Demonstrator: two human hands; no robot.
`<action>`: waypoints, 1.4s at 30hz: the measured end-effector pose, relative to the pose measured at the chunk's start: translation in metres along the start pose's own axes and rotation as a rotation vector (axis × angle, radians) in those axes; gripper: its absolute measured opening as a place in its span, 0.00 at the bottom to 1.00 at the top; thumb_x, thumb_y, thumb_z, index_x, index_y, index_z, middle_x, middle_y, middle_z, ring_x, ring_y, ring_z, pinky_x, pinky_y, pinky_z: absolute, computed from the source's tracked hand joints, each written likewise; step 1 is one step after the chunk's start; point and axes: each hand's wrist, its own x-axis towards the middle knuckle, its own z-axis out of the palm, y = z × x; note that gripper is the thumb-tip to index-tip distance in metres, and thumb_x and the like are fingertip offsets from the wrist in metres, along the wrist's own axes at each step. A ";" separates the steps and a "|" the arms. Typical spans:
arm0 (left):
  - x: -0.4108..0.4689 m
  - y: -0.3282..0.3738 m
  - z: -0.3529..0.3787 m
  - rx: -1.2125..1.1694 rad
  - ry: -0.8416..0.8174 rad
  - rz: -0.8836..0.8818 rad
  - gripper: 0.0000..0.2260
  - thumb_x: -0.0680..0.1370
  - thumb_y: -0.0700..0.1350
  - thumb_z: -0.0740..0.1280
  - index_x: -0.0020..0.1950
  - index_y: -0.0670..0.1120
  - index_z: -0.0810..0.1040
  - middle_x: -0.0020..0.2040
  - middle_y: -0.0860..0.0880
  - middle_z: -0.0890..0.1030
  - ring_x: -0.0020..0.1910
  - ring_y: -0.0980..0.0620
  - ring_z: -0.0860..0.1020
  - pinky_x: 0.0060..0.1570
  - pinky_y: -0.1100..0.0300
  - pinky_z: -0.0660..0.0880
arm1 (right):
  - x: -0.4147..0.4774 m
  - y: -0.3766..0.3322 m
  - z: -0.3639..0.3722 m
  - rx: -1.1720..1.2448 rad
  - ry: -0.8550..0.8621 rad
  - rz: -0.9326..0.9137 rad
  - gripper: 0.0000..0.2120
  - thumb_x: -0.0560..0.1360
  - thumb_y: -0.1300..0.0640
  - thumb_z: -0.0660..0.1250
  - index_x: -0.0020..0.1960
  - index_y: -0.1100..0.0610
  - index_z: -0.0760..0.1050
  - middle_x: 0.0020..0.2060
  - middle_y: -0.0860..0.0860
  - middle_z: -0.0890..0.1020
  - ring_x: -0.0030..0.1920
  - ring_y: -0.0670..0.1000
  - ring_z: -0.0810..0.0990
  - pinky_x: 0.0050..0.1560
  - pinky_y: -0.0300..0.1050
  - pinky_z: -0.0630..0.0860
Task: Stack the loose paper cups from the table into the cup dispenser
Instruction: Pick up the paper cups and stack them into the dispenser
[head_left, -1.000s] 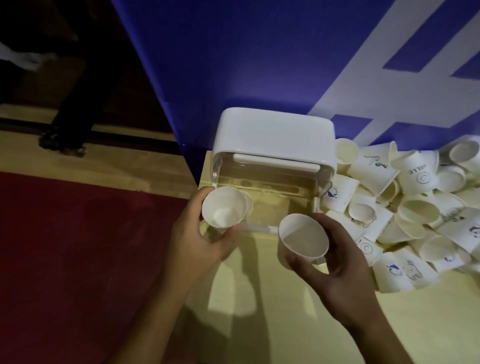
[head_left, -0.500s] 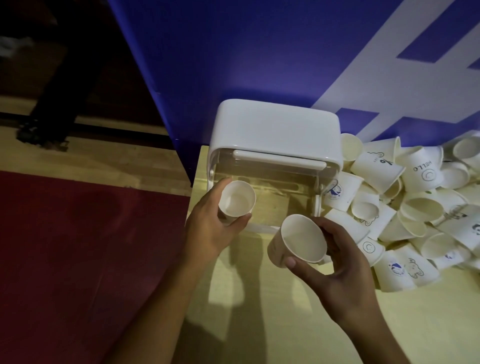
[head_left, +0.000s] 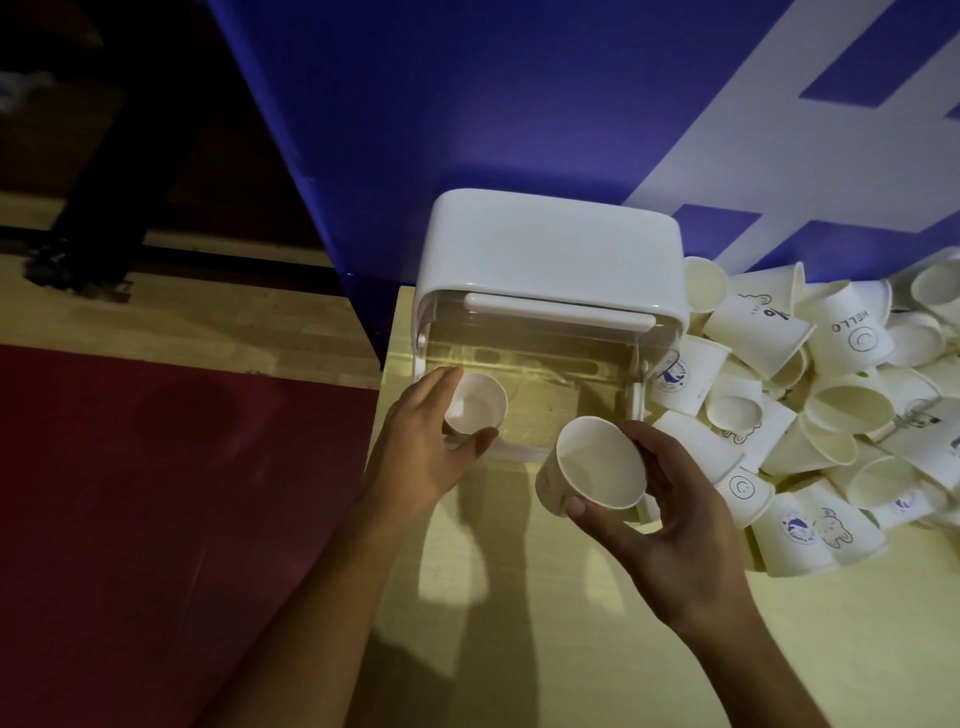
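My left hand (head_left: 426, 452) grips a small white paper cup (head_left: 475, 405), thumb on its near side and fingers curled round its left wall. Its mouth faces up toward me and its long axis stands close to upright. It sits at the left end of the cup dispenser's (head_left: 550, 254) clear front. I cannot tell whether its base is already inside the clear body or just before it.

My right hand (head_left: 670, 509) holds a second cup (head_left: 592, 467), thumb on the near rim and fingers wrapped round its right side. This one is tilted, mouth up toward me and base pointing down and to the left. It is held above the tabletop (head_left: 519, 597), just in front of the dispenser's right half.

The dispenser has a white rounded lid over a see-through body and stands at the tabletop's far left corner, against the blue panel (head_left: 467, 104). The heap of loose cups (head_left: 831, 415) touches its right side and runs along the far edge to the right. Most lie on their sides, some mouth up. The tabletop's left edge runs just beside my left hand, with red floor (head_left: 156, 493) beyond. Bare tabletop lies near me, between my forearms.
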 end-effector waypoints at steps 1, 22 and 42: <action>0.000 0.002 -0.002 -0.008 -0.020 -0.011 0.38 0.73 0.56 0.79 0.77 0.41 0.71 0.75 0.43 0.75 0.72 0.44 0.74 0.67 0.52 0.75 | 0.002 -0.001 0.002 -0.003 0.000 -0.018 0.29 0.63 0.41 0.84 0.60 0.38 0.75 0.56 0.32 0.82 0.58 0.38 0.81 0.55 0.37 0.76; 0.000 0.023 -0.031 -0.594 0.090 -0.200 0.15 0.86 0.42 0.63 0.71 0.45 0.79 0.65 0.51 0.83 0.64 0.60 0.80 0.58 0.70 0.75 | 0.079 0.018 0.096 -0.110 -0.036 -0.225 0.35 0.67 0.43 0.83 0.69 0.50 0.74 0.62 0.42 0.81 0.62 0.44 0.79 0.62 0.44 0.77; 0.003 0.000 -0.021 -0.245 -0.008 -0.081 0.18 0.84 0.42 0.67 0.75 0.44 0.76 0.68 0.50 0.81 0.67 0.56 0.79 0.65 0.57 0.77 | 0.083 0.038 0.104 -0.288 -0.185 -0.096 0.46 0.70 0.36 0.77 0.82 0.47 0.62 0.76 0.46 0.73 0.74 0.48 0.72 0.71 0.50 0.74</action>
